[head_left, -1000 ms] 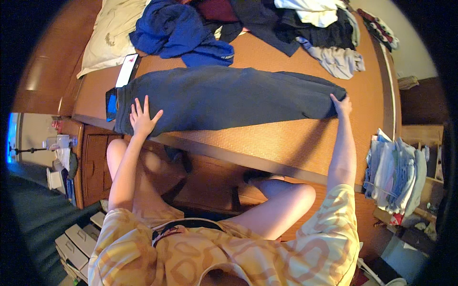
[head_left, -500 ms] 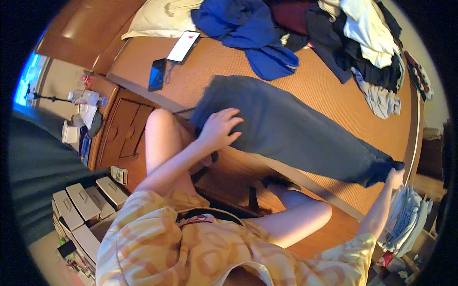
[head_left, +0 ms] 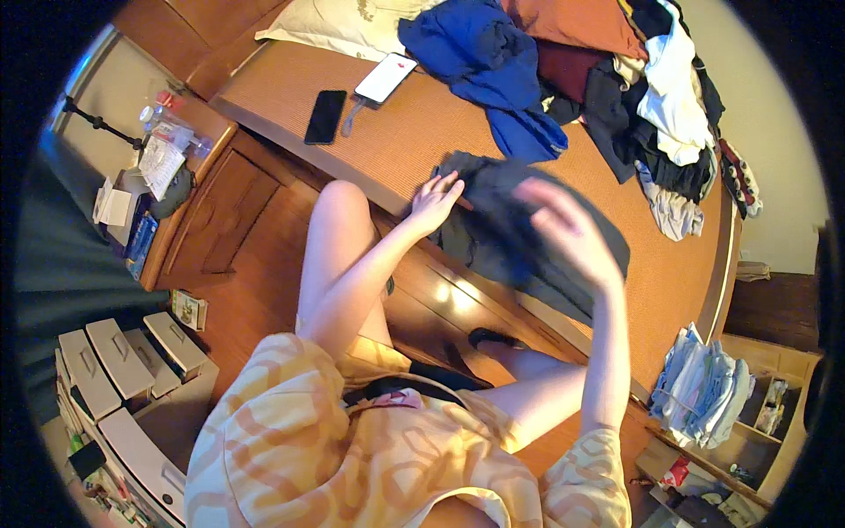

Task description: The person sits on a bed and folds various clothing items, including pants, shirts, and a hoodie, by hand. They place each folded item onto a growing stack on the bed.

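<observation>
A dark grey garment, which looks like a pair of trousers (head_left: pixel 585 264), lies doubled over on the near edge of the bed, partly overhanging it. My left hand (head_left: pixel 436 201) rests on its left end with the fingers stretched out. Above its middle is my right hand (head_left: pixel 568 224), blurred by motion, fingers extended and nothing held in them. Whether the right fingertips touch the cloth I cannot tell. Part of the fold is hidden under the hands and smeared by the movement.
Farther back on the bed mat lie a blue garment (head_left: pixel 480 66), a heap of clothes with a white one (head_left: pixel 673 110), a pillow (head_left: pixel 343 26) and two phones, one dark (head_left: pixel 326 116), one lit (head_left: pixel 385 78). Folded light-blue clothes (head_left: pixel 700 387) fill an open drawer at right. A wooden cabinet (head_left: pixel 233 207) stands left.
The far right end of the trousers has been brought leftward over the rest, doubling them. My right hand has let go and moved from the right to their middle. My left hand stays near the left end.
</observation>
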`<state>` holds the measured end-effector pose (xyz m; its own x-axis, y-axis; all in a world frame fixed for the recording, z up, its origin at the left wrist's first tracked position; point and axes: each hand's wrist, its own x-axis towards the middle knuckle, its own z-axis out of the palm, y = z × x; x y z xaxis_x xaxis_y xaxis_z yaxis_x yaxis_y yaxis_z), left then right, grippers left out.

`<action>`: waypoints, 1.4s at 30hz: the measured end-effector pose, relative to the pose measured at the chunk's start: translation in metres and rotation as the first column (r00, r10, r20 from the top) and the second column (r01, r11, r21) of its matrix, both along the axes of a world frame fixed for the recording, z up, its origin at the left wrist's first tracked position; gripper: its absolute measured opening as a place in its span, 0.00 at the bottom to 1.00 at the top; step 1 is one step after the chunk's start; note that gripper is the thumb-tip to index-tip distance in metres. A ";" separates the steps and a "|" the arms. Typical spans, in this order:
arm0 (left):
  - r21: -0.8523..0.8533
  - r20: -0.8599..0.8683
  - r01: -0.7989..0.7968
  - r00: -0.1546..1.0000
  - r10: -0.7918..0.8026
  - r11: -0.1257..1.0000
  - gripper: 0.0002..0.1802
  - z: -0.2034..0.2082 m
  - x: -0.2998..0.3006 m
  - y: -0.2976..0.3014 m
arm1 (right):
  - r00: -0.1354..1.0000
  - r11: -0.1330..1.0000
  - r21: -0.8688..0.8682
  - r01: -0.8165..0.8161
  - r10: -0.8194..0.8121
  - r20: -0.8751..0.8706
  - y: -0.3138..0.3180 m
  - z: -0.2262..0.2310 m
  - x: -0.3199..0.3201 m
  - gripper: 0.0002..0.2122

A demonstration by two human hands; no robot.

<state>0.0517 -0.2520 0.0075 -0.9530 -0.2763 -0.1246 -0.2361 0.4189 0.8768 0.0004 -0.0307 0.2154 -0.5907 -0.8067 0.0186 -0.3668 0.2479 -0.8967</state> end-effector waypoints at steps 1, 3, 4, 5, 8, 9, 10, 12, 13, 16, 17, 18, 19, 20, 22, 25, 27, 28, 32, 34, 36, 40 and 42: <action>0.087 -0.218 0.093 0.973 -0.072 0.992 0.36 -0.027 0.003 -0.013 | 0.939 0.995 -0.032 -0.091 0.096 0.329 -0.023 -0.003 0.016 0.17; 0.083 -0.002 -0.028 1.000 0.029 0.996 0.38 -0.013 0.005 -0.013 | 0.998 0.978 0.200 -0.062 0.057 0.031 -0.031 -0.036 0.017 0.16; -0.110 0.005 0.098 0.995 -0.098 0.989 0.39 0.003 0.011 -0.011 | 0.983 0.970 0.236 0.052 -0.008 -0.185 -0.024 -0.057 0.015 0.16; -0.234 -0.090 0.055 0.993 -0.078 0.971 0.34 0.000 0.014 -0.006 | 0.917 0.956 0.248 0.158 -0.049 -0.397 -0.017 -0.076 0.014 0.15; -0.188 -0.155 0.002 0.987 -0.032 0.982 0.26 0.013 0.014 0.000 | 0.965 0.943 0.222 0.248 -0.261 0.028 0.029 -0.132 0.009 0.13; -0.118 -0.196 -0.067 0.980 0.043 0.991 0.24 0.007 0.010 0.001 | 0.923 0.908 0.166 0.386 -0.382 -0.054 0.044 -0.136 0.007 0.12; 0.088 -0.165 -0.121 0.977 0.134 0.989 0.23 -0.019 0.002 -0.010 | 0.868 0.864 0.097 0.493 -0.481 -0.125 0.057 -0.139 0.003 0.12; -0.126 -0.084 -0.117 0.991 0.107 0.985 0.25 0.034 0.014 -0.012 | 0.642 0.662 -0.076 0.745 -0.744 -0.183 0.098 -0.145 0.000 0.11; -0.212 -0.085 -0.127 0.990 0.111 0.969 0.26 0.041 0.019 -0.016 | 0.487 0.512 -0.199 0.836 -0.858 -0.163 0.109 -0.143 0.000 0.11; -0.323 -0.102 -0.150 0.987 0.124 0.934 0.27 0.054 0.017 -0.007 | 0.242 0.229 0.080 0.970 -0.904 -0.353 0.199 -0.175 -0.008 0.23; -0.393 -0.035 -0.123 0.992 0.119 0.911 0.27 0.058 0.017 -0.010 | 0.225 0.206 0.132 0.970 -0.963 -0.151 0.197 -0.179 -0.011 0.25; -0.458 0.032 -0.091 0.992 0.118 0.884 0.27 0.061 0.016 -0.012 | 0.176 0.217 0.247 0.945 -0.969 0.175 0.200 -0.180 -0.007 0.27; -0.516 0.100 -0.048 0.988 0.116 0.855 0.28 0.066 0.015 -0.012 | 0.214 0.256 0.297 0.920 -0.962 0.168 0.206 -0.182 -0.006 0.28; -0.513 0.114 -0.081 0.980 0.161 0.855 0.28 0.073 0.016 -0.009 | 0.250 0.293 0.346 0.891 -0.954 0.163 0.213 -0.183 -0.006 0.30; -0.561 -0.225 -0.158 0.974 0.034 0.812 0.29 0.080 0.014 -0.006 | 0.260 0.262 0.457 0.850 -0.963 0.067 0.191 -0.167 -0.006 0.28; -0.623 -0.334 0.078 0.874 -0.354 0.779 0.26 0.065 -0.002 0.021 | 0.301 0.359 0.449 0.819 -0.933 0.196 0.224 -0.160 -0.020 0.24; -0.698 -0.115 0.214 0.909 -0.402 0.683 0.31 0.024 0.007 0.046 | 0.380 0.321 0.418 0.850 -0.923 -0.064 0.219 -0.130 -0.029 0.18; -0.755 -0.028 0.253 0.909 -0.416 0.605 0.34 0.021 0.013 0.053 | 0.445 0.314 0.431 0.846 -0.862 -0.245 0.208 -0.109 -0.035 0.17; -0.812 0.094 0.280 0.928 -0.359 0.513 0.40 0.017 0.023 0.049 | 0.660 0.514 0.415 0.751 -0.597 -0.456 0.068 -0.002 -0.029 0.19; -0.829 0.133 0.296 0.928 -0.347 0.474 0.39 0.022 0.023 0.050 | 0.833 0.768 0.323 0.554 -0.515 -0.205 -0.009 0.007 -0.001 0.20; -0.841 0.225 0.355 0.915 -0.334 0.408 0.38 0.026 0.022 0.050 | 0.959 0.948 0.164 0.273 -0.256 -0.121 -0.060 -0.015 0.008 0.22; -0.812 0.195 0.343 0.922 -0.334 0.472 0.37 0.021 0.022 0.060 | 0.766 0.774 0.473 0.422 -0.025 -0.643 -0.094 -0.128 0.020 0.27; -0.794 0.157 0.327 0.925 -0.346 0.512 0.36 0.014 0.027 0.063 | 0.736 0.684 0.536 0.496 -0.004 -0.677 -0.099 -0.156 0.025 0.30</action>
<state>0.0782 -0.1888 0.0219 -0.9959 0.0902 -0.0036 0.0887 0.9855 0.1446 0.0253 -0.1294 0.0593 -0.8263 -0.5628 -0.0230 -0.5601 0.8253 -0.0724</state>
